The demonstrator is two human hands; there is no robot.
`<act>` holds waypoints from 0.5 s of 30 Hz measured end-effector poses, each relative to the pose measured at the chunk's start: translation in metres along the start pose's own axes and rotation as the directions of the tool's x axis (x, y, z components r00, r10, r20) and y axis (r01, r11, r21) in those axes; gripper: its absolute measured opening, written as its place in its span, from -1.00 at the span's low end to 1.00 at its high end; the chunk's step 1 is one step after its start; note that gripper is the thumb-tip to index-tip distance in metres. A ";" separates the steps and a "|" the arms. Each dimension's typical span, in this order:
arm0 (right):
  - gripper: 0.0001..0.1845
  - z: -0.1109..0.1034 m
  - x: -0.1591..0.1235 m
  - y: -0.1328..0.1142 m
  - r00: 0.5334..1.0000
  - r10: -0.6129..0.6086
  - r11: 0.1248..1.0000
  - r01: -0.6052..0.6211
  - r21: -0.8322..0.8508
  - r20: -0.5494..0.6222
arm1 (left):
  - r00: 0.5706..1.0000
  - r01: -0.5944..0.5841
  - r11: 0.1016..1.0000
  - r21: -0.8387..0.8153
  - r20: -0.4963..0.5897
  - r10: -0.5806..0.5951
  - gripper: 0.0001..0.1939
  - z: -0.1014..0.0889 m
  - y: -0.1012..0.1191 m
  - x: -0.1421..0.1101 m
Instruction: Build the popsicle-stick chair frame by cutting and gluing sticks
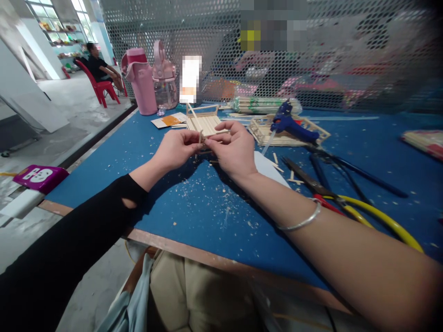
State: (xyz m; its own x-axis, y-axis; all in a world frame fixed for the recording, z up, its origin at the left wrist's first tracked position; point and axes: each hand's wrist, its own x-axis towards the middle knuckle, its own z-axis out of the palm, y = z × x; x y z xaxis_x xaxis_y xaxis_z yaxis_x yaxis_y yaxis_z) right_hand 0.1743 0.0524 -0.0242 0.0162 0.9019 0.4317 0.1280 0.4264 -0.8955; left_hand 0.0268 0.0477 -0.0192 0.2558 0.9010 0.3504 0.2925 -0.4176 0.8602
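Just in front of me my left hand (178, 148) is closed, with thumb and forefinger pinching a short wooden stick (200, 137). Close against it, my right hand (235, 148) has its thumb and forefinger brought together at the same small piece, its other fingers bent over a little frame. That frame, a wooden stick model (206, 122), has a slatted floor and a raised back rail; its near side is partly hidden by my fingers. A blue glue gun (294, 128) rests on a second stick model (261, 133) to the right.
Scissors with yellow handles (349, 208) and dark-handled pliers (367, 177) lie at right. Along the mesh screen (214, 37) stand a pink thermos (143, 87) and a clear bottle (165, 90), near a bagged stick bundle (258, 105). A person (100, 64) sits far left.
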 end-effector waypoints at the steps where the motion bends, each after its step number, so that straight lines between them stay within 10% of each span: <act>1: -0.67 0.000 0.000 0.000 1.000 -0.004 1.000 0.004 -0.002 -0.001 | 1.000 -0.006 1.000 0.008 -0.006 0.006 -0.86 0.000 0.001 0.000; 15: -0.73 -0.003 -0.007 -0.011 0.995 -0.094 0.993 0.093 -0.069 -0.022 | 0.997 0.036 0.999 0.031 -0.062 -0.034 -0.89 0.002 0.003 0.001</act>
State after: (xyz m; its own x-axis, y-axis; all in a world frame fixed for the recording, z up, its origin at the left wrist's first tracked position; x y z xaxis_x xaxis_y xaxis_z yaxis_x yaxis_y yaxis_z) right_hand 0.1763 0.0416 -0.0173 0.0258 0.8558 0.5166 0.1971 0.5023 -0.8419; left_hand 0.0292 0.0472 -0.0172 0.1876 0.9203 0.3432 0.3304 -0.3882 0.8603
